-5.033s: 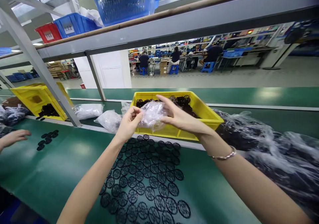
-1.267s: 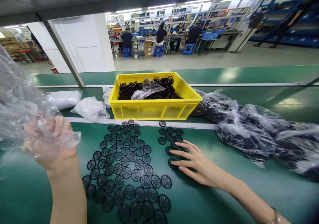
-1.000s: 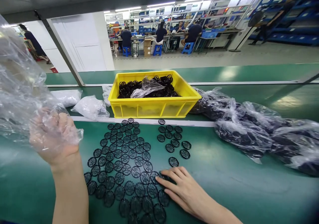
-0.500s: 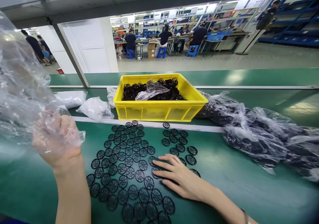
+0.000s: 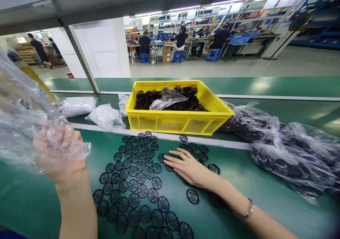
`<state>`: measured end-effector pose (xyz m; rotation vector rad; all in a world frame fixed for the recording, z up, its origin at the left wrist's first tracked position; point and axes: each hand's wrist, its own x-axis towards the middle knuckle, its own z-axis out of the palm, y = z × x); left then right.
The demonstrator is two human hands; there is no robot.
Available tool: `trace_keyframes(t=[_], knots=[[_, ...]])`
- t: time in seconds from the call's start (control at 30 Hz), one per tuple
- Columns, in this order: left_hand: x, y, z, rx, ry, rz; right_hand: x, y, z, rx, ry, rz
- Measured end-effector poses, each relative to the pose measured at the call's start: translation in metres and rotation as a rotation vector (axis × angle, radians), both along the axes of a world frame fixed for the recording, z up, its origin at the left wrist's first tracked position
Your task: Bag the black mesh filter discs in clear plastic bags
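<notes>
My left hand (image 5: 60, 150) is raised at the left, gripping a bunched clear plastic bag (image 5: 23, 118) that wraps around the fingers. My right hand (image 5: 188, 168) lies flat with its fingers spread, pressing on several round black mesh discs (image 5: 140, 182) laid out in a single layer on the green belt (image 5: 281, 214). One loose disc (image 5: 192, 196) sits just below that hand. A yellow plastic crate (image 5: 180, 125) ahead of my hands holds a heap of the same discs (image 5: 148, 101), with a scrap of clear plastic on top.
Bulging clear bags of black discs (image 5: 281, 154) lie along the belt at the right. Two white plastic packs (image 5: 77, 106) lie left of the crate. A white strip (image 5: 212, 142) runs along the belt edge. Co-workers sit at benches far beyond the belt.
My right hand has slid up across the discs toward the crate, and some discs at the right have shifted. My left hand stays in the bag, and the view has drifted slightly.
</notes>
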<state>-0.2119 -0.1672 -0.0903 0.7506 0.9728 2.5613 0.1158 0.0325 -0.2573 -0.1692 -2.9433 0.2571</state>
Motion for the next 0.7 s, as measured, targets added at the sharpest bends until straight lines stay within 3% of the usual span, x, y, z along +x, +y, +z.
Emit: trace_keyframes(t=[0.17, 0.4, 0.6, 0.7], knots=[[0.016, 0.006, 0.007, 0.065, -0.061, 0.027, 0.035, 0.005, 0.008, 0.045, -0.007, -0.057], [0.009, 0.003, 0.003, 0.102, -0.102, 0.02, -0.008, -0.041, 0.026, -0.101, -0.105, 0.142], [0.01, 0.002, 0.004, 0.126, -0.097, -0.011, 0.024, -0.021, 0.023, -0.128, -0.056, 0.001], [0.009, 0.002, 0.002, 0.122, -0.096, -0.022, 0.01, -0.025, 0.028, -0.119, -0.027, 0.018]])
